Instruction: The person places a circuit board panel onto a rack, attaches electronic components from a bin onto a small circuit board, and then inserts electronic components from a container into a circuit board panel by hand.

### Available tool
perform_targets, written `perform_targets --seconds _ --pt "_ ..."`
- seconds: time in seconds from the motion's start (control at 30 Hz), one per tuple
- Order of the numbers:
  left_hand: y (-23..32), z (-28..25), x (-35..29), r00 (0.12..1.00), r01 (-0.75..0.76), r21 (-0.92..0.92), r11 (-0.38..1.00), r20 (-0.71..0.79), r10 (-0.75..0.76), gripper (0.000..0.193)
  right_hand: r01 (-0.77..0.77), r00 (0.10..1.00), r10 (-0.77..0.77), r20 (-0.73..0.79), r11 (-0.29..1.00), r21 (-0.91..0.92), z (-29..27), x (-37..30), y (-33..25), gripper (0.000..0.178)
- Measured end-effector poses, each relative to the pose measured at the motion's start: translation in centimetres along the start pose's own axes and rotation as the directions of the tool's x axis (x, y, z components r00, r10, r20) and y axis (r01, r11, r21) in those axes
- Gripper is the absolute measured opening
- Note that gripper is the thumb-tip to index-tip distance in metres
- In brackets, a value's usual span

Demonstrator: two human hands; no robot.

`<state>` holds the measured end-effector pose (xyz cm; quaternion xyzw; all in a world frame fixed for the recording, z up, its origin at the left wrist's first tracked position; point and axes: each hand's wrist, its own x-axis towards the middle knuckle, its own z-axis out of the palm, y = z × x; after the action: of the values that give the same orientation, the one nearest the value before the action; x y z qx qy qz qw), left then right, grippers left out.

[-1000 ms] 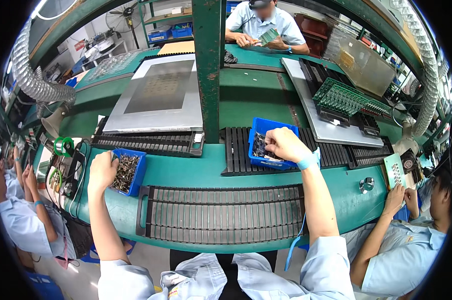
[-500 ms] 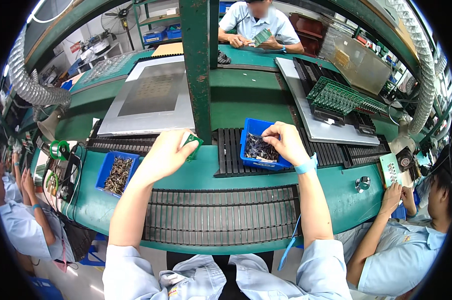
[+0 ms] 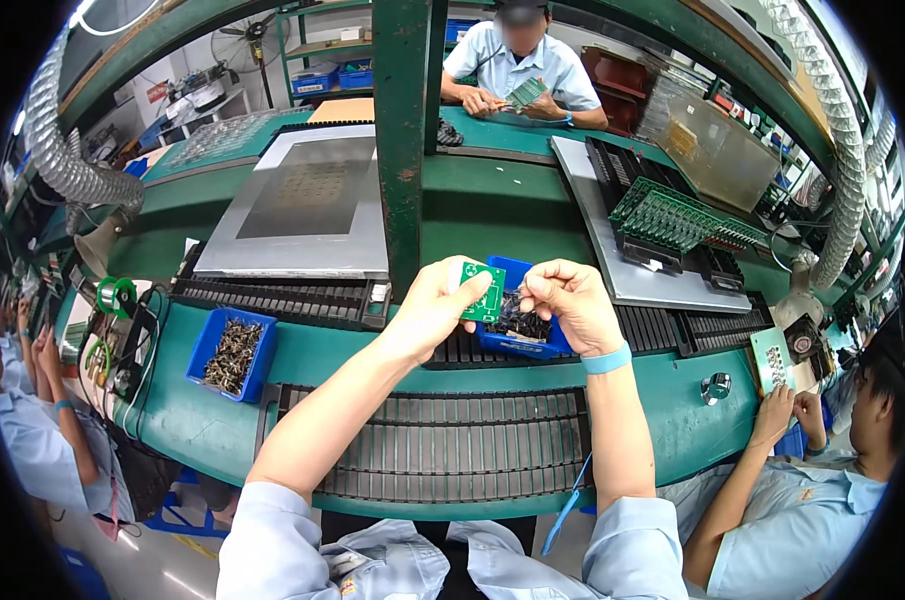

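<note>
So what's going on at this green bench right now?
A person at an assembly bench holds a small green circuit board in the left hand. The right hand is pinched beside it, over a blue bin of small dark parts. Another blue bin sits to the left.

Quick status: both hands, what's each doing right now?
Left hand: closed on a small green circuit board.
Right hand: fingers pinched together over the blue bin; contents cannot be told.

The right hand (image 3: 564, 300) and the small green circuit board (image 3: 483, 291) hide most of the blue plastic bin (image 3: 520, 345), whose dark small parts are too tiny to identify.
</note>
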<state>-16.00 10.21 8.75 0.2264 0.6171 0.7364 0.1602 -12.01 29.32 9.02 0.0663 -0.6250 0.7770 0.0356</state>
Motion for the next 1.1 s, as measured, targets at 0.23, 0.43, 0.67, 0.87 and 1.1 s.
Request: perform_targets --seconds 0.23,0.43,0.67,0.87,1.1 --pt "0.0 1.4 0.0 0.996 -0.069 -0.168 0.983 -0.065 0.059 0.017 0.094 0.993 -0.095 -0.066 0.995 -0.011 1.7 -0.4 0.6 0.009" --pt "-0.2 1.7 0.0 0.988 -0.139 -0.228 0.964 -0.092 0.121 0.017 0.189 0.974 -0.193 -0.116 0.981 -0.042 3.0 -0.5 1.4 0.011" --pt "-0.4 1.7 -0.1 0.976 -0.191 -0.190 0.963 -0.143 0.165 0.020 0.249 0.956 -0.246 -0.159 0.968 -0.001 4.2 -0.8 1.8 0.012" --pt "-0.6 0.6 0.0 0.981 -0.192 -0.218 0.957 -0.077 0.179 0.021 0.084 0.996 -0.080 -0.030 0.975 0.205 3.5 -0.7 1.2 0.013" --pt "0.1 0.1 -0.2 0.991 -0.116 -0.317 0.941 0.026 0.131 0.024 -0.080 0.985 0.007 0.172 0.902 0.423 3.1 -0.6 1.6 0.012"
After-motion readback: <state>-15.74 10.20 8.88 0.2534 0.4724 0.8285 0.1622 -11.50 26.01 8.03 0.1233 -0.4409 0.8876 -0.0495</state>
